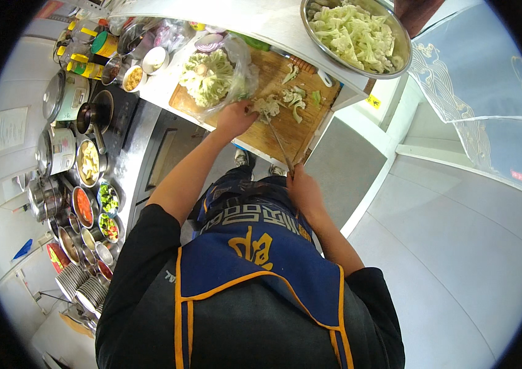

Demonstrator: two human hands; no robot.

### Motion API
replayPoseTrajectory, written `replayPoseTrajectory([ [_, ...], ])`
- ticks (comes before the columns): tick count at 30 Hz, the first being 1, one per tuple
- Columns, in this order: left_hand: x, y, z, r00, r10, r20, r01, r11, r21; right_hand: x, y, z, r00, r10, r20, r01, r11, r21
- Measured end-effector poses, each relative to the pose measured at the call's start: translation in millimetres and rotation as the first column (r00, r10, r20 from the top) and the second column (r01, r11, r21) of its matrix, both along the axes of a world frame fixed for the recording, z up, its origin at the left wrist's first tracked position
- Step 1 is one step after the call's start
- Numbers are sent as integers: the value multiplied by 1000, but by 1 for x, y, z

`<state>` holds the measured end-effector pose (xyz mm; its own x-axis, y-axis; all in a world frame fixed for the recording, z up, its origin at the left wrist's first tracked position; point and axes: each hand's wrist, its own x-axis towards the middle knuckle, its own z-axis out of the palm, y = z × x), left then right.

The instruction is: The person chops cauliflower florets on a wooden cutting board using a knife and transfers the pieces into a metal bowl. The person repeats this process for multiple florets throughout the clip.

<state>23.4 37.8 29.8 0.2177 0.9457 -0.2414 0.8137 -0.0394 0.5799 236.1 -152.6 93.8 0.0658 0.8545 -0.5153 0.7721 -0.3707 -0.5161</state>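
My right hand is closed around the handle of a kitchen knife. The blade reaches up and left over a wooden cutting board to a cauliflower piece. Beside that piece, at its left, is my left hand, fingers bent; whether they grip the piece cannot be told. A large cauliflower head lies on the board's left part, in an opened clear plastic bag. Small cauliflower scraps are scattered right of the blade tip. A steel bowl of cut cauliflower florets stands at the upper right.
Behind the board, a white-handled tool lies under the white shelf edge. A halved red onion and small bowls stand at the upper left. Pans, a steel pot and food bowls line the left counter. A blue curtain hangs right.
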Motion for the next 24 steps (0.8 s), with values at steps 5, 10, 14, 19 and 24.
replayPoseTrajectory([
  [5,4,-4,3,999,31,-37,-31,999,-20,-10,4,7,999,-18,29,19,999,-31],
  [10,3,-6,-2,999,43,25,-43,999,9,-7,0,-8,1000,-19,19,20,1000,-21],
  [14,-5,-9,-9,998,52,44,-53,999,10,-8,6,-9,1000,-23,-6,23,998,-52],
  [19,-9,-12,-6,989,71,132,-65,997,-50,21,-5,-62,951,-82,-297,106,992,67],
  [24,-20,-24,-8,986,8,169,-1,999,-41,31,-7,-47,747,-337,-573,150,925,-349],
])
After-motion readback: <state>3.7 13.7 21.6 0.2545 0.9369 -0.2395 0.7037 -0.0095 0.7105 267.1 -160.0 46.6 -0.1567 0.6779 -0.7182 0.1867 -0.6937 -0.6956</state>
